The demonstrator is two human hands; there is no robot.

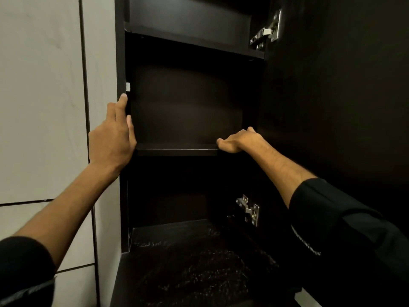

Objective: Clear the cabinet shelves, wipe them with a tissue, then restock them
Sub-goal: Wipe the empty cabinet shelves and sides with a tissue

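Note:
A dark wooden cabinet (120, 63) stands open in front of me, with nothing on its shelves. My left hand (112, 136) grips the cabinet's left side panel at the height of the middle shelf (177, 149), fingers wrapped around the front edge. My right hand (239, 140) rests on the right end of the middle shelf, fingers curled over its front edge. Whether a tissue is under the right hand cannot be seen. An upper shelf (188, 41) runs across above, and the bottom shelf (177, 231) lies below.
The open cabinet door (336, 85) fills the right side, held by two metal hinges (269, 29) (249, 210). A pale tiled wall (44, 96) is on the left. A dark speckled countertop (199, 273) lies below the cabinet.

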